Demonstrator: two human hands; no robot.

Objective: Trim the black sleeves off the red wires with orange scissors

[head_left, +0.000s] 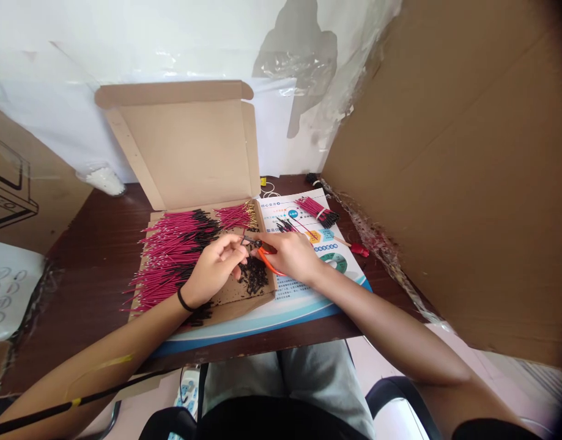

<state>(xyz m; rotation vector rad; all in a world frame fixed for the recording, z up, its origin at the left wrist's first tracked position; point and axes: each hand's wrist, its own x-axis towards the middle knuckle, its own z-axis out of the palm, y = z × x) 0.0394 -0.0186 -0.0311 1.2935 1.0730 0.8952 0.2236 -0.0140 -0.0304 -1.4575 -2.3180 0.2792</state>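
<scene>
My right hand [293,253] is closed around the orange handles of a pair of cutting pliers [270,260], whose dark jaws point left. Close by on the left, my left hand [221,263] pinches a thin wire [244,235] by the jaws; its far end is too small to make out. Both hands are over an open cardboard box [225,299]. Many magenta wires with black ends [166,263] fill the box's left side. Small black cut pieces [255,278] lie under the hands, and a pile of magenta wires with gold tips [237,216] lies behind them.
The box lid [184,153] stands up at the back. A printed sheet [303,293] lies under the box, with a banded wire bundle [317,211] and a red-handled tool [358,249] on it. Large cardboard [468,183] walls the right; a plastic cup [105,178] stands back left.
</scene>
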